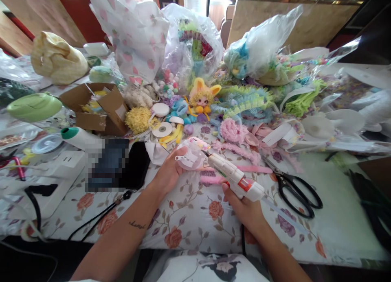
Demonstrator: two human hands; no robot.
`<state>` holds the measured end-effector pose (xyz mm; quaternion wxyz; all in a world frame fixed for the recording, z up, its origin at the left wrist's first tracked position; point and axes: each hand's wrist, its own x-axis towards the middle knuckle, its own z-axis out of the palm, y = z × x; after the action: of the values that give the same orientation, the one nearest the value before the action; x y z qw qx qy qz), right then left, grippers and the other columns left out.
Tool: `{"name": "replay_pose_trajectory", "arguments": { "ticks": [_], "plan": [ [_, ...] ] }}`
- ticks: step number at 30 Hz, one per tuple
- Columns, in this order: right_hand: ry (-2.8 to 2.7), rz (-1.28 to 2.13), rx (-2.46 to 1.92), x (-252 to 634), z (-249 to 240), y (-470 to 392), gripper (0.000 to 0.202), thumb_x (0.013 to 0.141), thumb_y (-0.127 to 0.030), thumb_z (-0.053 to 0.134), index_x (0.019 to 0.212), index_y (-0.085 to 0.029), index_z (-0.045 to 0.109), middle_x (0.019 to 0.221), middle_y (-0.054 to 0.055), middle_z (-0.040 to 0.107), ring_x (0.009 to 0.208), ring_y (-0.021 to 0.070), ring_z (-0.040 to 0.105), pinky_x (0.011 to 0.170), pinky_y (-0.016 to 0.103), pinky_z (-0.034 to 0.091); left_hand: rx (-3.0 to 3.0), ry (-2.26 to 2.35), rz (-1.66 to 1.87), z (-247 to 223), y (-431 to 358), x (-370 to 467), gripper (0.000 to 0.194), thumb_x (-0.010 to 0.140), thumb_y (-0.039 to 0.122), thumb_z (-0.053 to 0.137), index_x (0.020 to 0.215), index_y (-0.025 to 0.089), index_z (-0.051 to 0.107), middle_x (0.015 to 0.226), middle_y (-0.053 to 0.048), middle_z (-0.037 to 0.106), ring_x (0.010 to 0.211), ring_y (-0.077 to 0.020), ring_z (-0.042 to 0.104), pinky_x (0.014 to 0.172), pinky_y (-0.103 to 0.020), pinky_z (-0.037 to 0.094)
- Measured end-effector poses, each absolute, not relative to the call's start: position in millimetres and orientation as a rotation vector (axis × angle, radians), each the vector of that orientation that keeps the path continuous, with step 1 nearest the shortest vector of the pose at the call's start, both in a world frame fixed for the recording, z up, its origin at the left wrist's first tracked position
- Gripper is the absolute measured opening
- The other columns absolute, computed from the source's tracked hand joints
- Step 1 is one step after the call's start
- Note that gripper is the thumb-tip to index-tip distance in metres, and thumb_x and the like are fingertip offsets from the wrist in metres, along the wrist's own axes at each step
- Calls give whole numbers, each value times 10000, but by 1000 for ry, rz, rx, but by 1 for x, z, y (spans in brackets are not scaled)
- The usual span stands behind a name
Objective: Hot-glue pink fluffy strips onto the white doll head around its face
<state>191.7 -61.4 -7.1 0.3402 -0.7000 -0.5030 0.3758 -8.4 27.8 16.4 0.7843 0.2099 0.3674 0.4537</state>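
"Where was the pale piece (190,159)?"

"Grasped in the left hand's (170,171) fingers. The right hand (244,205) gripped the glue gun (230,171), its long axis slanting from those fingers leftward and away, nozzle (205,153) at the piece."

"Touching?"

"I couldn't tell."

"Containers?"

"Beyond the left fingers, leftward, an open box (90,121) held yellow things (96,106); farther beyond them, a clear bag (215,26) held green frills (190,26)."

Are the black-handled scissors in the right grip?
No, the right grip holds the white glue gun, while the black-handled scissors lie to its right.
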Motion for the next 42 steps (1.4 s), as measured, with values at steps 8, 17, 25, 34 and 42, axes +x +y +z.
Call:
{"name": "replay_pose_trajectory", "arguments": {
  "ticks": [8,17,25,34,42],
  "plan": [
    [-1301,1071,-1838,192,-2,-61,386,781,-539,567,580,-211,593,555,25,625,553,199,599,515,294,479,479,766,958,19,27,-7,408,836,296,600,1223,166,595,1020,-92,729,978,-300,678,850,-414,546],
    [-1304,1057,-1864,194,-7,-62,339,787,-497,558,595,-219,583,558,19,629,553,194,605,503,279,461,506,753,954,16,28,-8,466,832,321,605,1273,176,569,1036,-97,725,997,-314,674,840,-426,556],
    [-1316,1061,-1840,194,-9,-61,346,800,-490,560,588,-218,589,564,21,633,550,194,605,515,287,459,462,780,940,16,25,-8,461,841,346,593,1257,148,580,1024,-112,725,979,-312,677,832,-430,558],
    [-1326,1058,-1870,195,-10,-62,342,803,-491,553,596,-220,580,571,22,631,565,197,611,521,286,465,458,780,963,14,26,-8,458,850,347,589,1266,156,568,1066,-113,714,987,-289,678,853,-414,555],
    [-1306,1045,-1840,193,-10,-61,337,783,-491,566,584,-219,585,544,19,627,534,192,600,487,278,458,453,778,979,15,26,-7,478,849,330,586,1298,175,541,1063,-100,714,978,-278,681,849,-399,554]
  ]
}}
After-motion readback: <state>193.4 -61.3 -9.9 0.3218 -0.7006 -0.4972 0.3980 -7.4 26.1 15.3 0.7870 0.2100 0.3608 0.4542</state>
